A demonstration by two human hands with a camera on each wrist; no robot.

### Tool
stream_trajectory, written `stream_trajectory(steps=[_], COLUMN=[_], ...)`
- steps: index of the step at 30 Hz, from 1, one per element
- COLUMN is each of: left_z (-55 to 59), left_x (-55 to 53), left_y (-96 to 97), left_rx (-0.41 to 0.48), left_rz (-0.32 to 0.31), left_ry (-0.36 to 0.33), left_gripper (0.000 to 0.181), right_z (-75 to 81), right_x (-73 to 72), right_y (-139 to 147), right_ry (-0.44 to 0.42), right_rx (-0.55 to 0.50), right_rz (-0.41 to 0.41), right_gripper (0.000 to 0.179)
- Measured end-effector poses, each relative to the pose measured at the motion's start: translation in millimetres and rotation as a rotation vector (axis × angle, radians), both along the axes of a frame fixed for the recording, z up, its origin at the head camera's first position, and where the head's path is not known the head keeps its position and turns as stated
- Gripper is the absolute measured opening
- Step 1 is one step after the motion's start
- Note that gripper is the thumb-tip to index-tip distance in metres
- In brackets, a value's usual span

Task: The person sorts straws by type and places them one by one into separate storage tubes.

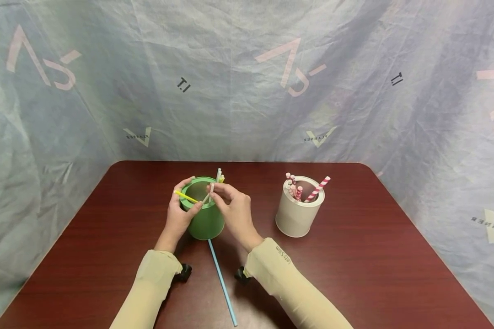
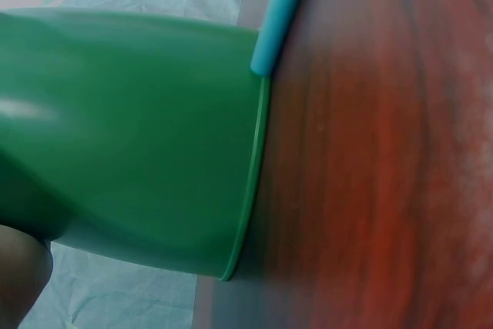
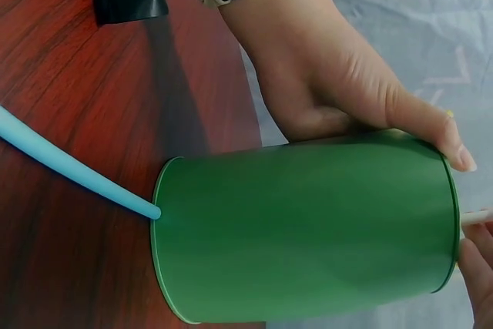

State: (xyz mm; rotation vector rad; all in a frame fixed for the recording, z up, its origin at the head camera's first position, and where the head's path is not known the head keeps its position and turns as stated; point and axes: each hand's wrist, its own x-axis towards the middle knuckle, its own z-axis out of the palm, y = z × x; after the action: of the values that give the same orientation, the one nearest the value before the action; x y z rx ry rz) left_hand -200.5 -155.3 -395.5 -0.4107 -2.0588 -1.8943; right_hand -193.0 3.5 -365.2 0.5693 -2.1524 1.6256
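Observation:
A green can (image 1: 206, 224) stands upright on the table with several straws in it. My left hand (image 1: 176, 219) grips the can's left side, its thumb at the near rim beside a yellow straw (image 1: 185, 196). Between thumb and fingertips, my right hand (image 1: 239, 214) pinches a white straw (image 1: 212, 188) at the can's right rim. More straw tops (image 1: 219, 173) rise behind those fingers. On the table lies a light blue straw (image 1: 222, 281), its far end at the can's base, also seen in the left wrist view. The right wrist view shows the left thumb (image 3: 447, 136) over the rim.
To the right stands a white can (image 1: 292, 221) holding several red-and-white striped straws (image 1: 322, 183). Both cans are on a dark red wooden table (image 1: 354, 256). A grey printed cloth (image 1: 230, 105) hangs behind the table and along its sides.

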Motion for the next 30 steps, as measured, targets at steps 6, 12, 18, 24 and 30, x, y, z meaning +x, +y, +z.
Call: stream_trajectory(steps=[6,12,18,24,30], left_z=[0.4,-0.1,0.2,2.0,2.2], left_x=[-0.3,0.1,0.5,1.4,1.8], left_y=[-0.8,-1.6,-0.8,0.4,-0.1], left_rx=[-0.008,-0.013,-0.007,-0.010,-0.004], left_rz=[-0.004,-0.005,0.000,0.009,0.015], left_ry=[-0.013,-0.014,-0.006,0.005,0.009], left_gripper=[0.069,0.069,0.068,0.068,0.067], right_z=[-2.8,-7.1,-10.3,-15.3,-25.4], right_x=[0.7,1.7,3.8,5.3,4.8], right_y=[5,10,15,20,27], right_ry=[0.003,-0.013,-0.015,-0.028,-0.049], right_rx=[-0.025,-0.040,-0.083,-0.095,-0.081], right_rz=[-0.041,-0.076,-0.075,-0.085,-0.101], right_gripper=[0.026,0.025,0.023,0.022,0.023])
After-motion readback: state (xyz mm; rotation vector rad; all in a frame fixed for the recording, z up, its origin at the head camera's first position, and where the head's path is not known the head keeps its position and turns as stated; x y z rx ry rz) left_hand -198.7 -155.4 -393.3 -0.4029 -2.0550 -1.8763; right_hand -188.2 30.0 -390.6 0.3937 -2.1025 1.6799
